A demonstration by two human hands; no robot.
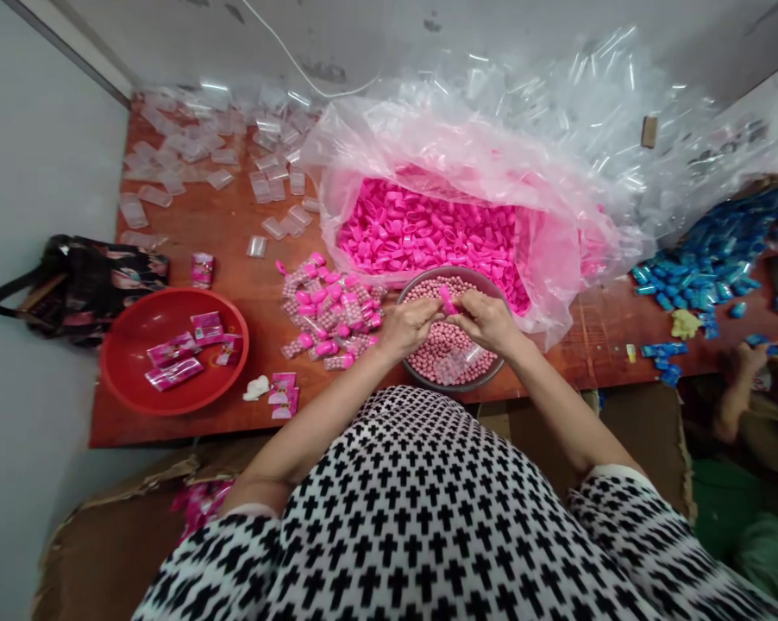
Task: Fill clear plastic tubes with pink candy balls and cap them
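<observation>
Reddish-brown wooden desk (234,224), worn and matte, stood against a pale wall. Your left hand (410,326) and right hand (489,321) met over a round metal bowl (486,285) of small, smooth pink beads (437,345). Both grips were closed together on one glossy pink cap (448,300), fingertips pinching; whether a tube was joined to it, you could not tell. Behind the bowl, a crinkled clear plastic bag (428,138) held a heap of identical pink caps. Left of the bowl lay filled clear tubes (328,315) with pink tops. A shallow red plastic basin (136,379) held flat pink packets (175,349). Blue caps (705,259) lay heaped at right, near another person's hands (761,358).
</observation>
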